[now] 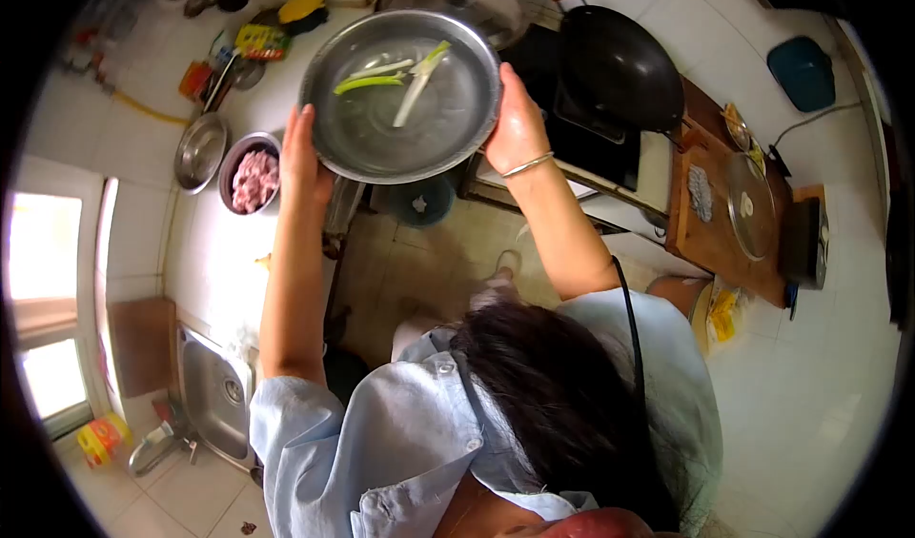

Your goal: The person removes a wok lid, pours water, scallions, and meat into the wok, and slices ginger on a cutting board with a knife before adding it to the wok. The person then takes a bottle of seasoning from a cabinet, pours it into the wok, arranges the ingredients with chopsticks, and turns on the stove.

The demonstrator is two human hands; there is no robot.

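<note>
A round metal basin (329, 123) is held up between my two hands. Pieces of green and white scallion (416, 85) float in what looks like clear water inside it. My left hand (307, 157) grips the basin's left side, fingers pressed along the outer wall. On the opposite side my right hand (518, 123), with a bangle at the wrist, is closed round the rim. Just left of my left hand, a metal bowl (229, 187) of pinkish raw meat (255, 180) stands on the white counter (205, 252).
A black wok (620, 66) sits on the stove to the right. Behind the basin lies a glass lid (486, 4). A wooden board (686, 228) bears another lid (753, 204). The sink (214, 381) is at lower left. Below, a blue tub (434, 204) stands on the floor.
</note>
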